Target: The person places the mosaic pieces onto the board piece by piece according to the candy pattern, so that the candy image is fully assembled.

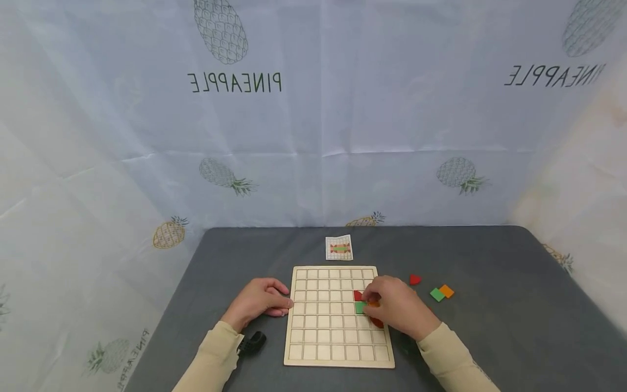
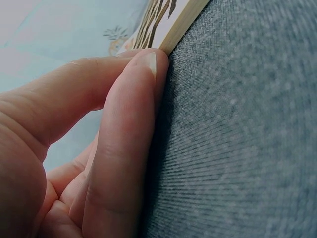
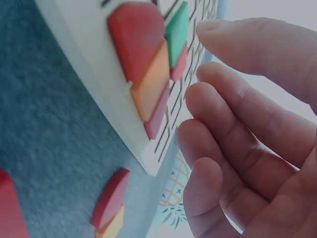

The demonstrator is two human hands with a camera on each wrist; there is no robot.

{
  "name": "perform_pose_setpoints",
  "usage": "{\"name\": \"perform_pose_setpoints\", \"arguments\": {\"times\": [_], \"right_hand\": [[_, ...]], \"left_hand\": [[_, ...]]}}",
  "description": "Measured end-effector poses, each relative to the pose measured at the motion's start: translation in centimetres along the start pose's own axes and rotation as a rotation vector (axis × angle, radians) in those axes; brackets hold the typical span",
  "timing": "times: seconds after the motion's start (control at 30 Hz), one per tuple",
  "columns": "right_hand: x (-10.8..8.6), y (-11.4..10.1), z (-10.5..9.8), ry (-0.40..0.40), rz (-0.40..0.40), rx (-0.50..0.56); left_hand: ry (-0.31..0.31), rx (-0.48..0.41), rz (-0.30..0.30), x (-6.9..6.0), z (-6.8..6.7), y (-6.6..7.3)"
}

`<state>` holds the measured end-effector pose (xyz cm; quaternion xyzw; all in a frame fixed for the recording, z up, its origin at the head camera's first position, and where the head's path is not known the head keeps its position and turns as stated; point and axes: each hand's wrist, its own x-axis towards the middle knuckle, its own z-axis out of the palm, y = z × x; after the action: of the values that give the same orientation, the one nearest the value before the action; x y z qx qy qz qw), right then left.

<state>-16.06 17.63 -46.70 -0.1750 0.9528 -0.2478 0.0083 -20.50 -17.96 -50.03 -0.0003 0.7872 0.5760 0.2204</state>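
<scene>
A pale wooden grid board (image 1: 323, 321) lies flat on the table. My left hand (image 1: 262, 298) rests beside its left edge; in the left wrist view the fingertips (image 2: 126, 114) touch the board's edge. Over the board's right side is my right hand (image 1: 399, 305), its fingers bent and apart from the thumb. A green square tile (image 1: 360, 307) and a red tile (image 1: 358, 295) lie by its fingertips. The right wrist view shows an orange tile (image 3: 152, 82) and a large red tile (image 3: 136, 37) near the right border. I see nothing held between the right fingers.
Right of the board lie a loose red tile (image 1: 415, 279), a green square (image 1: 437, 294) and an orange square (image 1: 446, 291). A small printed pattern card (image 1: 339, 248) lies beyond the far edge. Pineapple-print cloth (image 1: 318, 120) hangs around the grey table (image 1: 490, 326).
</scene>
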Motion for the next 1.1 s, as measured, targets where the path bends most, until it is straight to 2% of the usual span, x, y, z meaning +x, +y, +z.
{"name": "perform_pose_setpoints", "arguments": {"times": [0.2, 0.33, 0.43, 0.57, 0.77, 0.93, 1.1], "right_hand": [[-0.6, 0.4, -1.2, 0.021, 0.008, 0.037], [-1.7, 1.0, -2.4, 0.078, 0.043, 0.027], [-3.1, 1.9, -3.5, 0.091, 0.074, 0.034], [-5.4, 3.3, -4.3, 0.041, 0.088, 0.056], [-8.1, 5.6, -4.3, -0.035, 0.109, 0.055], [-9.1, 5.9, -4.4, -0.026, 0.126, 0.028], [-8.9, 5.6, -3.8, -0.036, 0.100, 0.034]], "left_hand": [[-0.012, 0.002, 0.010, 0.0, 0.0, 0.0], [-0.018, 0.019, 0.014, 0.1, 0.1, 0.0], [-0.016, 0.020, 0.012, 0.2, 0.2, -0.1], [-0.001, 0.021, 0.017, 0.0, 0.1, -0.2], [0.010, 0.039, 0.014, -0.4, -0.3, -0.3], [0.012, 0.042, 0.012, -0.3, -0.2, -0.1], [0.013, 0.054, 0.009, -0.2, 0.1, 0.1]]}}
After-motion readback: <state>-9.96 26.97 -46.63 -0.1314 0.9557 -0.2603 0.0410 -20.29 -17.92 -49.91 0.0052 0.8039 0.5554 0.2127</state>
